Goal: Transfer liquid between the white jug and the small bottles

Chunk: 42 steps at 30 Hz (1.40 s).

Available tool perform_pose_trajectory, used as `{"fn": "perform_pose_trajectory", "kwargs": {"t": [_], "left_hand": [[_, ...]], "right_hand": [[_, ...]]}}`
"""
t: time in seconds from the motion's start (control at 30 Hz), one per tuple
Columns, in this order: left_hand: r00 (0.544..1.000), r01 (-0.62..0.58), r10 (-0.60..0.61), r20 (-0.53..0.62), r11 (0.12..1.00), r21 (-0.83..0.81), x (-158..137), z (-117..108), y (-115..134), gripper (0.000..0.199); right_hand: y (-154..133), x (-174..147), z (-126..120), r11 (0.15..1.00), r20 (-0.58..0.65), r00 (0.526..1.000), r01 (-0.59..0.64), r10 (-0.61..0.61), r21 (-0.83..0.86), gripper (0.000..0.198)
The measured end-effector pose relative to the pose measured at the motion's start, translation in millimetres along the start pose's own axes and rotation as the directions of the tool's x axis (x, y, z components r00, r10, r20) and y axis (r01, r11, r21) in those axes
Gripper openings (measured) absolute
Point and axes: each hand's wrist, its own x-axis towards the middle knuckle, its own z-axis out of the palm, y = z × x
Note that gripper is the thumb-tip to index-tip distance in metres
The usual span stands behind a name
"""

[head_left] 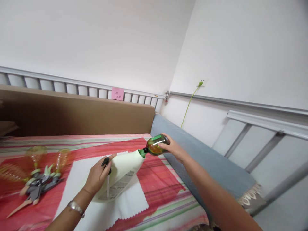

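Near seven o'clock from the view's centre, a pale jug point(124, 165) leans on a white cloth point(141, 197), its mouth toward two o'clock. There, the right hand point(172, 147) has its fingers wrapped around a green bottle point(153, 148), tipped neck-down at that mouth. At the jug's nine o'clock side, the left hand point(99, 171) clasps a black pump point(105, 162); whether its fingers also grip the jug, I cannot tell. Garden shears point(38, 187) lie farther out at nine.

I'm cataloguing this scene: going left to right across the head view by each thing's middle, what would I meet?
Grey and peach tool, silver bracelet, left hand, large pale bottle, small green-brown bottle, right hand, green plug.
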Motion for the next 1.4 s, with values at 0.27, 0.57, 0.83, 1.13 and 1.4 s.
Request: {"fn": "perform_pose_trajectory", "kwargs": {"t": [0.27,0.57,0.83,1.13,1.4], "left_hand": [[1.0,0.006,-0.006,0.013,1.0,-0.017,0.3,-3.7,7.6,0.046],[1.0,-0.008,0.008,-0.025,1.0,-0.011,-0.7,-2.8,7.0,0.043],[1.0,-0.007,0.006,0.023,0.999,0.045,-1.0,-1.9,13.2,0.045],[0.999,-0.013,0.012,0.032,0.999,0.031,-4.1,-5.1,19.0,0.045],[1.0,-0.028,0.028,0.01,0.999,0.035,-5.9,-2.0,18.1,0.045]], "right_hand": [[-15.8,9.1,0.7,0.94,0.047,0.989,0.146,-0.139,-0.308,0.075],[-48.2,7.8,18.8,0.753,0.184,0.954,0.3,-0.237,-0.586,0.082],[-74.2,-10.6,56.8,0.403,0.411,0.868,0.495,-0.28,-0.77,0.082],[-86.5,-22.1,72.2,0.178,0.506,0.829,0.55,-0.237,-0.816,0.081],[-83.4,-25.5,72.0,0.161,0.502,0.829,0.546,-0.246,-0.822,0.083]]}}
